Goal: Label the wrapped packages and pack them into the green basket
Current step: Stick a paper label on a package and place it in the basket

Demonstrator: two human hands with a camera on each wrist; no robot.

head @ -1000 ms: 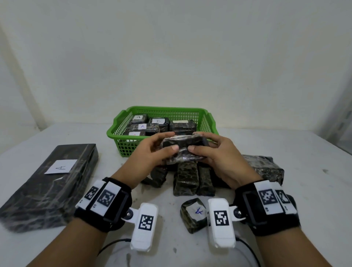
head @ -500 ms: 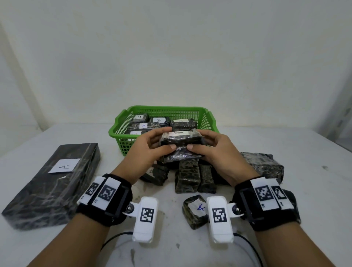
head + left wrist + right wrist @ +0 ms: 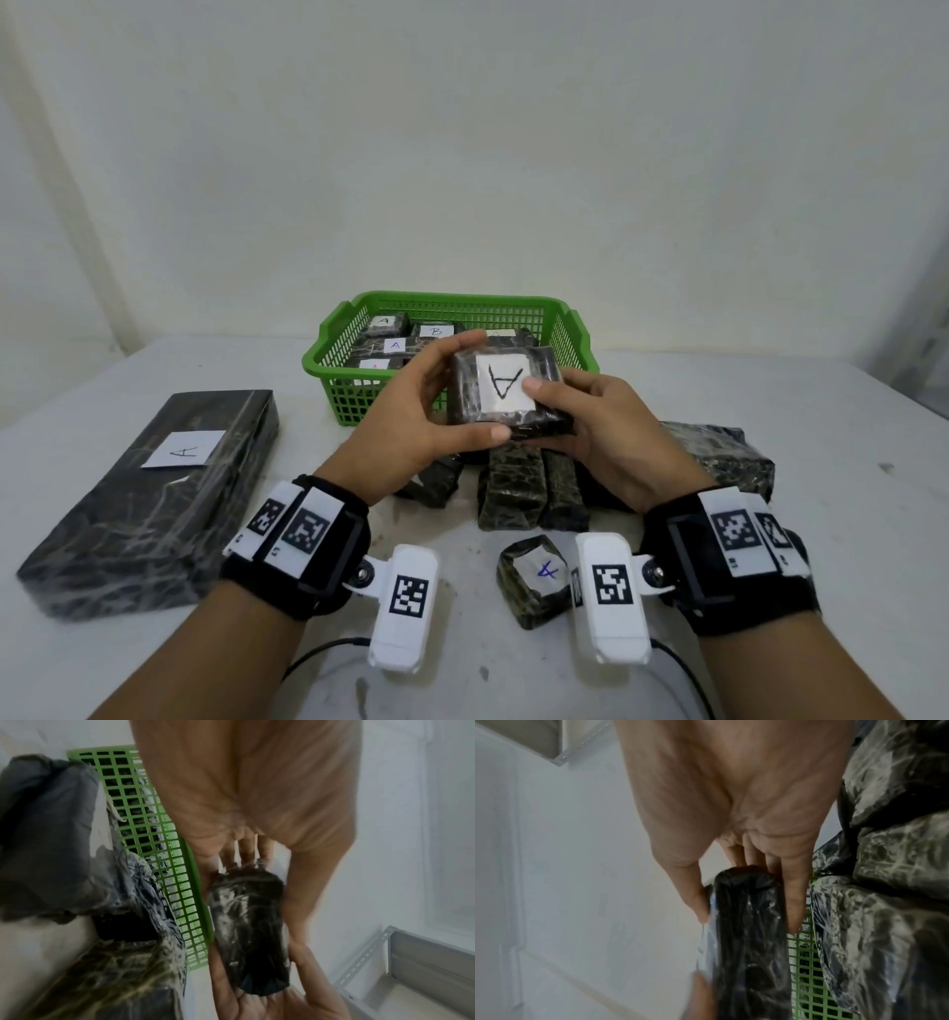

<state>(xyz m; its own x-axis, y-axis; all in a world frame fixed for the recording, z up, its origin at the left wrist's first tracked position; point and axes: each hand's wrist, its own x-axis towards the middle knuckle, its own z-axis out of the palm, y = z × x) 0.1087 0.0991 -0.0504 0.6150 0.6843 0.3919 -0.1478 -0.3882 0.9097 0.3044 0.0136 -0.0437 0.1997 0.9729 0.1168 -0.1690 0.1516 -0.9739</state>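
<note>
Both hands hold a small dark wrapped package [image 3: 549, 370] in the air, just in front of the green basket [image 3: 452, 303]. Its white label [image 3: 503, 390], marked A, faces me. My left hand [image 3: 426, 411] grips its left side, thumb under the near edge. My right hand [image 3: 601, 426] grips the right side, thumb on the label's edge. The wrist views show the package [image 3: 246, 925] [image 3: 749, 933] between thumb and fingers. Several labelled packages [image 3: 436, 331] lie in the basket.
A long wrapped box [image 3: 149, 488] labelled A lies at the left. Several unlabelled wrapped packages [image 3: 513, 488] stand below the hands, and a bigger one [image 3: 729, 457] lies at the right. A small package [image 3: 534, 578] marked A sits near my wrists. A cable [image 3: 318, 658] runs along the table's near edge.
Both hands have lifted the package and tilted it toward me, so its label now faces up.
</note>
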